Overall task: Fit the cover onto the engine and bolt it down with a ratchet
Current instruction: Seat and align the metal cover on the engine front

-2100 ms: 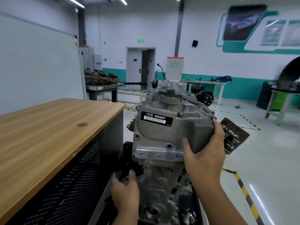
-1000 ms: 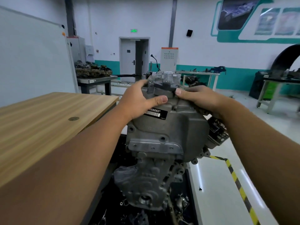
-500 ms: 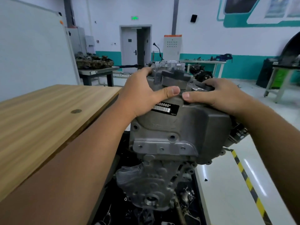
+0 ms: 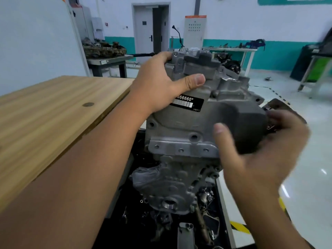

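The grey cast cover [image 4: 181,121], with a black barcode label [image 4: 190,104], sits upright against the upper front of the engine [image 4: 170,184]. My left hand [image 4: 159,85] grips the cover's top left corner, thumb laid across its front. My right hand [image 4: 260,155] is blurred at the cover's lower right bulge, fingers spread and thumb over the front face; I cannot tell whether it touches the cover. No ratchet or bolts can be made out.
A wooden-topped cabinet [image 4: 45,115] stands close on the left. Below the engine, a black tray [image 4: 136,229] holds several loose metal parts. Yellow-black floor tape [image 4: 239,228] runs on the right. Workbenches [image 4: 107,59] line the far wall.
My right hand has left the top of the cover and dropped to its lower right side. My left hand keeps its grip on the top. The view has moved closer.
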Available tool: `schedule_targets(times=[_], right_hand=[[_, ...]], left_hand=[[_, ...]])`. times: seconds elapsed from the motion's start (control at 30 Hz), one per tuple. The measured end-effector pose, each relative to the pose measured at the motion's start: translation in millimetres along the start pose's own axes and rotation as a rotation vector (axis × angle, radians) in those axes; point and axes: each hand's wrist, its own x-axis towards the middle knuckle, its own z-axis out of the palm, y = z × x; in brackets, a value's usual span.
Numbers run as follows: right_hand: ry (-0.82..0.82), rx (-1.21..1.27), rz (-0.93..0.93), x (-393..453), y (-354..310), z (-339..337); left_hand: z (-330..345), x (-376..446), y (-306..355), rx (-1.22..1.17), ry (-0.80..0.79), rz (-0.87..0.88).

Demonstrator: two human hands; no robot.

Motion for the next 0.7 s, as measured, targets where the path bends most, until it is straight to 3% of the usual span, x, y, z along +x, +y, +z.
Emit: schedule_targets(times=[0.1,0.23,0.3,0.37,0.4,0.43,0.5,0.53,0.57,0.63,0.7], right_hand=[[-0.139,-0.2,0.141,1,13,10],[-0.208,-0.246,0.085,13,21,11],[-0.247,-0.212,0.072,16,18,10],[-0.285,-0.195,0.068,21,18,8],[-0.29,-0.186,0.076,23,18,8],[-0.293,-0.178,0.084,24,18,9],[-0.285,-0.164,0.083,22,20,11],[-0.278,-0.155,0.081,22,22,12],[-0.271,-0.146,0.081,22,22,13],[-0.259,-0.141,0.087,21,21,14],[-0.249,-0.14,0.094,22,20,14]], left_hand=[[2,-8,3,0.004,0.0,-0.004],[10,-22,8,0.072,0.132,-0.037],[15,-46,0,0.037,0.35,-0.014],[31,-95,-24,-0.089,0.744,-0.074],[45,-126,-41,-0.185,0.916,-0.22],[61,-158,-59,-0.282,1.01,-0.48],[98,-211,-89,-0.544,0.922,-1.151],[114,-227,-94,-0.779,0.769,-1.401],[126,-237,-97,-1.024,0.611,-1.522],[140,-249,-97,-1.206,0.471,-1.486],[149,-259,-98,-1.066,0.432,-1.432]])
